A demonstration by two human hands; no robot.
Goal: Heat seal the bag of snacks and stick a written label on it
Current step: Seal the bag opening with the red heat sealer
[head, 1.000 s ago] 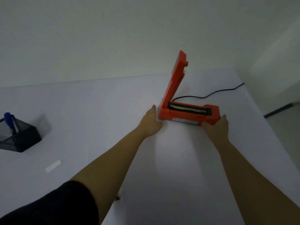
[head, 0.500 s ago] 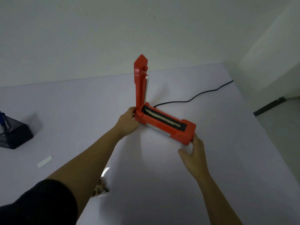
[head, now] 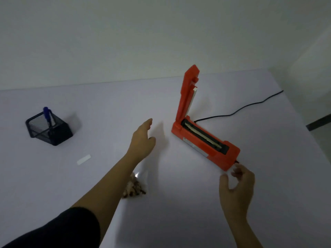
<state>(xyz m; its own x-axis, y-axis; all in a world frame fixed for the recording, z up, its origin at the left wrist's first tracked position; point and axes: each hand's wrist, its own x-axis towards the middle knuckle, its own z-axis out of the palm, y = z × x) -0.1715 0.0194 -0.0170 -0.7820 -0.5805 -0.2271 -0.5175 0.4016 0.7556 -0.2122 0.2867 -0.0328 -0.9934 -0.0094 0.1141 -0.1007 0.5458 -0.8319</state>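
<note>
The task looks barely begun. The orange heat sealer [head: 206, 140] stands with its lid raised and nothing in it. The clear bag of snacks [head: 136, 187] lies on the worktop [head: 179, 212], partly under the left forearm, and a white label [head: 83, 159] lies near the mesh holder [head: 53, 133] with its blue pen [head: 47, 113]. The left hand [head: 142, 140] hovers relaxed and empty. The right hand [head: 236, 187], loosely curled, holds nothing beside the sealer's near end. The pale worktop meets a plain wall, and a black cord [head: 241, 110] trails away.

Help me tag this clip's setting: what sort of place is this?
Probably a plain office-like workroom: a white table against a bare wall, a mesh pen holder and a corded orange heat sealer.
</note>
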